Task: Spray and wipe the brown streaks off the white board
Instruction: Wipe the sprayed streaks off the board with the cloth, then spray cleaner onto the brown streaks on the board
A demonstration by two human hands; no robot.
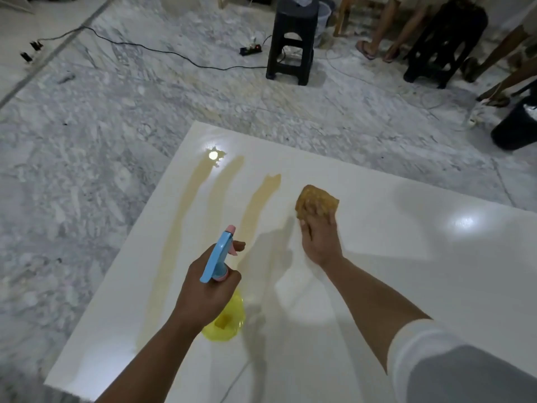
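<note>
Left hand is closed around the bottle, held above the board. Right hand presses the cloth flat beside three streaks. Risk: the stained cloth may smear brown across clean board.

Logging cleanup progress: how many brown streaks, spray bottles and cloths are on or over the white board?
Brown streaks: 3
Spray bottles: 1, in the left hand
Cloths: 1, under the right hand
Total: 5
</note>
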